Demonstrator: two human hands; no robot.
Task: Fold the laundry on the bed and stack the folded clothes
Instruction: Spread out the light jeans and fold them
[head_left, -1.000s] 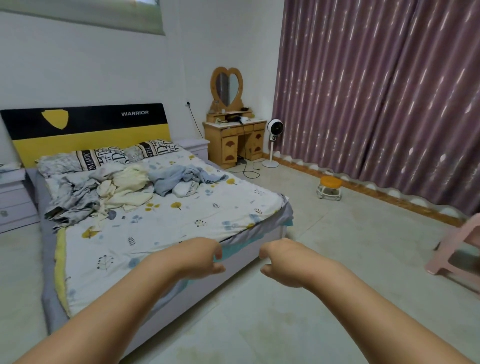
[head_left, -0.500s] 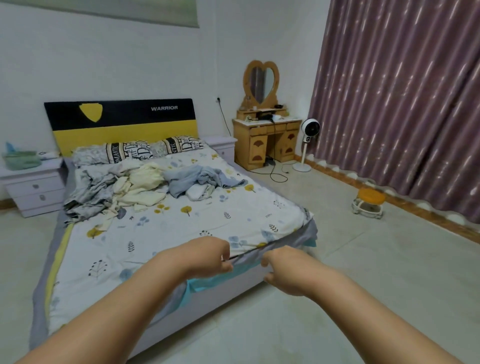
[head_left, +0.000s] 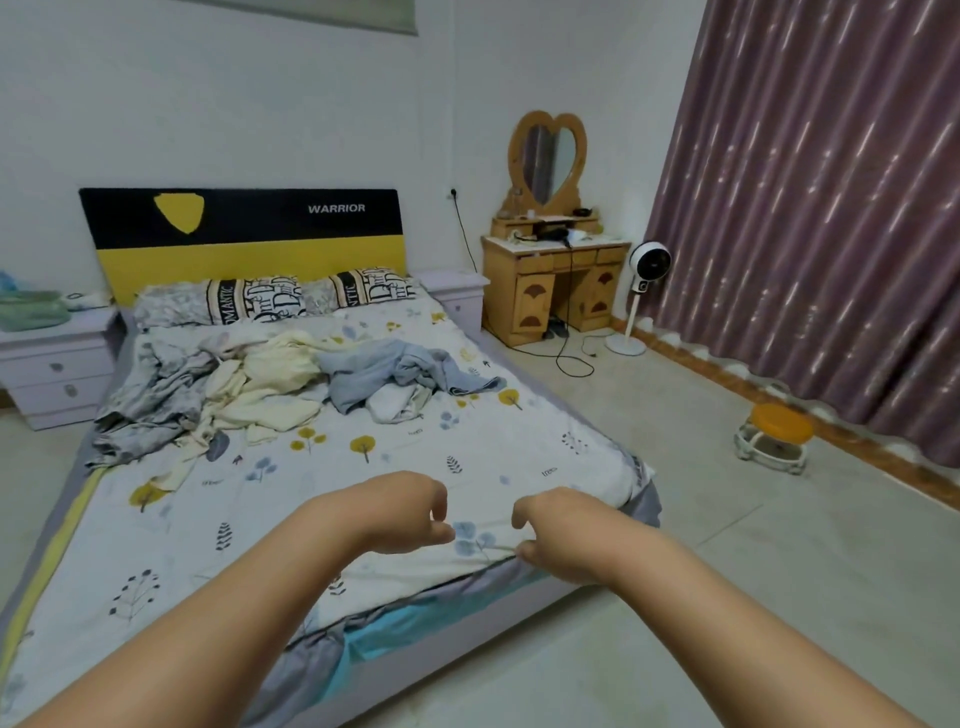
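Both hands, left hand (head_left: 400, 512) and right hand (head_left: 558, 535), loosely curled, holding nothing, over bed (head_left: 467, 618) foot edge; laundry (head_left: 291, 384) well apart.

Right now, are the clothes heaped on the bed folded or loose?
Loose: the crumpled cream garments and blue-grey garment lie tangled, none stacked.

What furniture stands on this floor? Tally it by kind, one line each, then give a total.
Bed: 1
Nightstands: 2
Dressing table: 1
Stool: 1
Total: 5
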